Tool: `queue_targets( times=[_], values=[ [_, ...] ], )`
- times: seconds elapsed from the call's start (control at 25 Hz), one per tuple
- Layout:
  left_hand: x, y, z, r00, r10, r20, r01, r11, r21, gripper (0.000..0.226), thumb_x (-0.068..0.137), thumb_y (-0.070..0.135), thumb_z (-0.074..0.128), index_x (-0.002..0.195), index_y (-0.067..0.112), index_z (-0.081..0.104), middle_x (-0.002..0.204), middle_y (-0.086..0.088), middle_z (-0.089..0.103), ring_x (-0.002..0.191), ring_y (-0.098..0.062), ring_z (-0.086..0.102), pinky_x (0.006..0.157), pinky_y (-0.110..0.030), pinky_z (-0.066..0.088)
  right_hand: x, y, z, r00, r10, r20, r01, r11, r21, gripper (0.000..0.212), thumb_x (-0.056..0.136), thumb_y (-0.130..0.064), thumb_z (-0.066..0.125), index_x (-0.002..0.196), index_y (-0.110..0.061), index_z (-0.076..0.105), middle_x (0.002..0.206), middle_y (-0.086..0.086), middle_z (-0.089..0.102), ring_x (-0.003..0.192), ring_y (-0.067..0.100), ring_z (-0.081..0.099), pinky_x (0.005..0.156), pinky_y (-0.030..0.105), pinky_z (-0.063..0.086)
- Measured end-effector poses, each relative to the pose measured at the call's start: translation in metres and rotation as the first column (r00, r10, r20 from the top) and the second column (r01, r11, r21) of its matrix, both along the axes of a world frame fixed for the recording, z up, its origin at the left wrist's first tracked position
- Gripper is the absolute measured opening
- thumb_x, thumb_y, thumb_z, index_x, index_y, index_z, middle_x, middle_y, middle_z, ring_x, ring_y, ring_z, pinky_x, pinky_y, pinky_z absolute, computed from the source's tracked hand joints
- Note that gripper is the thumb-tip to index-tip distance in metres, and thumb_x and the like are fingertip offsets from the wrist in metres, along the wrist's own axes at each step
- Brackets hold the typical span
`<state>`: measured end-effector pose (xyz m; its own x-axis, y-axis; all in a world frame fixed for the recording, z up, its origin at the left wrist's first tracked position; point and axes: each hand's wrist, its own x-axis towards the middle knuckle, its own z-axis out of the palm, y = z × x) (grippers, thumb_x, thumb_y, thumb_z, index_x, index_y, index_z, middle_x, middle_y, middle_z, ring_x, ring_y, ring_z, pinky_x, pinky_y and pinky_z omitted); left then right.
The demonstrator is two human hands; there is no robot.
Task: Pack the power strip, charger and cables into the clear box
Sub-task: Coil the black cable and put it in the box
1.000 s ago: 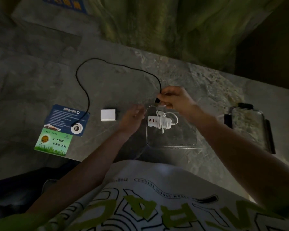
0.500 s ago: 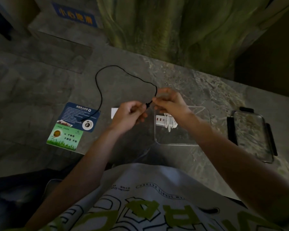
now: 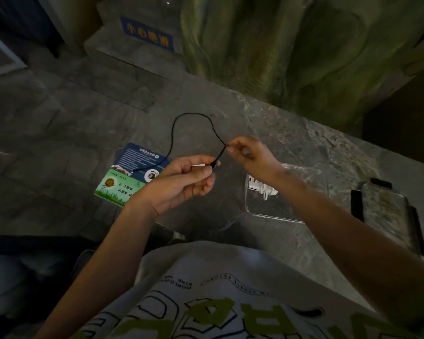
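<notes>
Your left hand (image 3: 181,184) and right hand (image 3: 251,152) each pinch the limp, light cable (image 3: 173,126); coil it from the plug.

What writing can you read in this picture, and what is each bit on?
"小心地滑": blue sign on the step.
"从 不剩饭" and "不剩菜": green card on the table.
Blue card: print too small to read.
Shirt: lettering upside down and partly cut off, not readable.
</notes>
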<state>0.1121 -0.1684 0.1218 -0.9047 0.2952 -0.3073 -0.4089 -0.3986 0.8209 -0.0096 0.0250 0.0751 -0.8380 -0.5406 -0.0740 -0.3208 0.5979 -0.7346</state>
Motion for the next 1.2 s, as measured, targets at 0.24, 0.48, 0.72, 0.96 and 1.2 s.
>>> queue_targets(
  times=[0.24,0.48,0.72,0.96,1.2],
  values=[
    [0.003,-0.016,0.002,0.998,-0.043,0.044,0.033,0.977,0.21,0.033,0.097,0.039,0.039,0.089,0.012,0.057,0.052,0.007,0.037,0.049,-0.009,0.038,0.049,-0.02,0.035,0.016,-0.023,0.011,0.995,0.028,-0.093,-0.036,0.996,-0.078,0.016,0.099,-0.029,0.051,0.089,-0.019,0.057,0.075,0.003,0.065,0.067,0.011,0.06,0.068,0.029,0.048],
    [-0.004,-0.023,0.017,0.992,0.114,-0.053,-0.084,0.914,0.396,0.034,0.089,0.024,0.045,0.111,0.013,0.069,0.109,-0.007,0.071,0.1,-0.018,0.067,0.085,-0.029,0.054,0.034,-0.039,0.013,0.994,0.111,0.016,-0.109,0.988,-0.108,0.031,0.1,-0.026,0.049,0.073,-0.038,0.056,0.058,-0.009,0.055,0.054,0.001,0.054,0.059,0.01,0.04],
    [-0.037,-0.04,0.017,0.807,0.589,-0.047,-0.513,0.739,0.437,0.054,0.089,0.01,0.037,0.143,0.013,0.038,0.15,-0.006,0.042,0.136,-0.017,0.042,0.113,-0.032,0.032,0.054,-0.028,-0.019,0.982,0.027,0.188,-0.022,0.999,-0.028,0.025,0.1,-0.037,0.043,0.084,-0.026,0.058,0.057,-0.008,0.05,0.052,0.0,0.047,0.059,0.027,0.044],
    [-0.056,-0.051,-0.004,0.814,0.519,-0.259,-0.578,0.684,-0.446,0.061,0.093,0.0,0.03,0.152,0.015,0.022,0.159,0.003,0.021,0.144,-0.005,0.019,0.119,-0.026,0.013,0.06,-0.014,0.011,0.987,0.151,0.049,-0.154,0.985,0.082,0.017,0.099,-0.026,0.051,0.084,-0.03,0.055,0.056,-0.013,0.048,0.054,-0.004,0.05,0.056,0.011,0.033],
    [-0.046,-0.06,-0.007,0.984,-0.18,0.008,0.153,0.807,-0.571,0.042,0.093,0.047,0.049,0.13,0.03,0.058,0.147,0.005,0.046,0.14,-0.01,0.034,0.113,-0.027,0.019,0.034,-0.028,0.077,0.956,0.165,-0.243,-0.185,0.981,-0.06,0.013,0.097,-0.019,0.056,0.092,-0.011,0.065,0.063,-0.018,0.049,0.058,-0.005,0.052,0.057,0.009,0.035]
  ],
)
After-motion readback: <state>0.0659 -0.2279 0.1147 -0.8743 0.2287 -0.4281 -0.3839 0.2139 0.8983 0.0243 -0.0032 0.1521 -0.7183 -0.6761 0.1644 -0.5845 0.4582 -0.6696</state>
